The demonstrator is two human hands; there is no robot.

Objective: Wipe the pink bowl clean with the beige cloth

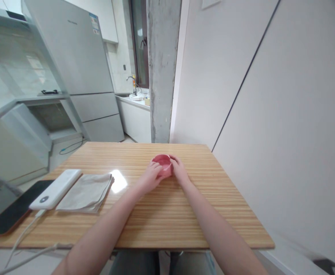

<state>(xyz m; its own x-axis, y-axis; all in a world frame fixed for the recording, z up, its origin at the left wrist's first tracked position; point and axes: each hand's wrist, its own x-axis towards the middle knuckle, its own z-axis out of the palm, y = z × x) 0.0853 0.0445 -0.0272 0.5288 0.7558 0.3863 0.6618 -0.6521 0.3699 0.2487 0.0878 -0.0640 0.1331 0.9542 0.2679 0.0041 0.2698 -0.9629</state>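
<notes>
A small pink bowl is at the middle of the wooden table, toward its far half, with its open top facing up and toward me. My left hand grips its left side, fingers over the rim and partly inside. On the opposite side, my right hand is closed around the right rim, its fingertips at the edge. Both hands cover parts of the bowl's wall. I cannot make out anything inside it.
On the table, a folded grey cloth lies left, beside a white power bank with a cable and a dark flat pad. A white wall borders the right. A fridge stands behind.
</notes>
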